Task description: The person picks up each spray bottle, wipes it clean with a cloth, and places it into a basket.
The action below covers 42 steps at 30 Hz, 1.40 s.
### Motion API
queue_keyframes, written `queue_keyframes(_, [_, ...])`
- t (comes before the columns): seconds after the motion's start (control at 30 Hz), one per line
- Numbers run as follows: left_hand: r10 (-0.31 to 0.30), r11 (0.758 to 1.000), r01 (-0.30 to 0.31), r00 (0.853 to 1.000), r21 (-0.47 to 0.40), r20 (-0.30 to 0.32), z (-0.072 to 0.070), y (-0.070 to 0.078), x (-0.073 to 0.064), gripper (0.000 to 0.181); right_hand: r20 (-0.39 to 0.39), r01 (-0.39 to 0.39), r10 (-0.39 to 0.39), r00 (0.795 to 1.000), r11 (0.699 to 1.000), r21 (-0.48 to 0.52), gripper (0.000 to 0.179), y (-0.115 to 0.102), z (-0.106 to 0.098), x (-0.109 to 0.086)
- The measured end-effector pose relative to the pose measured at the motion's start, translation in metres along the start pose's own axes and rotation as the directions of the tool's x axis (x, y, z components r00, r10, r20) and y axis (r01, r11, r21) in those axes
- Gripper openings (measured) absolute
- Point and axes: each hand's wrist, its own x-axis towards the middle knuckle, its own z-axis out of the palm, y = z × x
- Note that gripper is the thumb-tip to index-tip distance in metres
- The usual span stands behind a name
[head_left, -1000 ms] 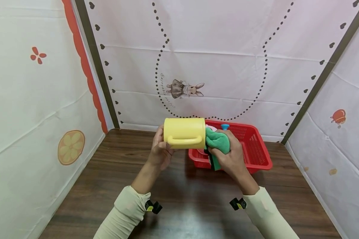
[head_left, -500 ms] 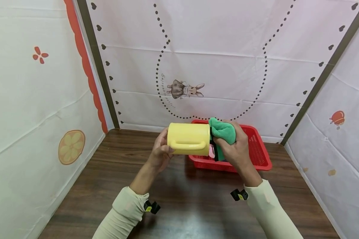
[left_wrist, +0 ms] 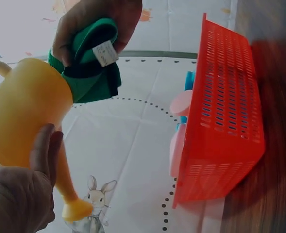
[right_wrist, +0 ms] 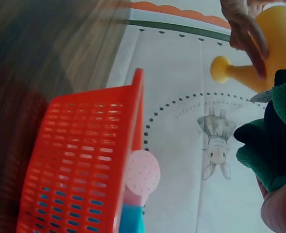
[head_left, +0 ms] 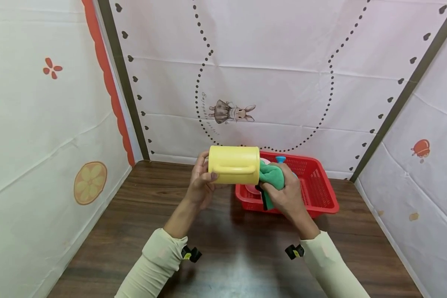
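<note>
Held on its side over the table is a yellow watering can (head_left: 234, 159), its handle toward me in the head view. A spout with a round rose (left_wrist: 77, 209) shows in the left wrist view. My left hand (head_left: 201, 186) grips the can by its left end, with fingers (left_wrist: 45, 150) along the body. In my right hand (head_left: 288, 192) is a bunched green cloth (head_left: 272, 176), right at the can's right end. Dark folds and a white label (left_wrist: 105, 53) show on the cloth in the left wrist view.
Behind and below my right hand stands a red perforated basket (head_left: 322, 188) on the wooden table (head_left: 231, 256). It holds pink and blue items, among them a pink dotted rose-like disc (right_wrist: 143, 172). Printed white cloth walls (head_left: 275, 45) enclose the table's back and sides.
Half a second ago the cloth was higher along the can's end; my right hand has since moved down and left with it. The watering can has risen slightly, and sits a little right of its first position.
</note>
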Motion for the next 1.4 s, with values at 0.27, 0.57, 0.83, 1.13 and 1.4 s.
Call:
queue_keyframes(0.27, [-0.099,0.991,0.103,0.994,0.086,-0.042,-0.006,-0.001,0.005,0.087,-0.035,0.103,-0.101,0.994,0.994,0.039,0.051,-0.005,0.002,-0.012])
queue_keyframes(0.57, [-0.171,0.974,0.175,0.984,0.143,-0.044,-0.01,-0.005,0.003,0.087,-0.089,0.151,-0.145,0.985,0.986,0.07,0.058,-0.016,-0.005,-0.004])
queue_keyframes(0.83, [-0.203,0.963,0.19,0.978,0.192,0.051,-0.011,-0.005,-0.003,0.082,-0.117,0.078,-0.067,0.991,0.993,0.09,0.055,-0.018,-0.011,0.012])
queue_keyframes(1.13, [-0.16,0.972,0.146,0.985,0.185,0.063,-0.001,-0.004,-0.004,0.06,-0.077,-0.033,0.038,0.996,0.997,0.068,0.053,-0.005,-0.008,0.011])
queue_keyframes(1.4, [-0.122,0.971,0.137,0.989,0.196,-0.085,0.008,-0.002,-0.001,0.052,-0.018,-0.012,0.012,1.0,1.0,0.027,0.051,0.002,-0.003,-0.004])
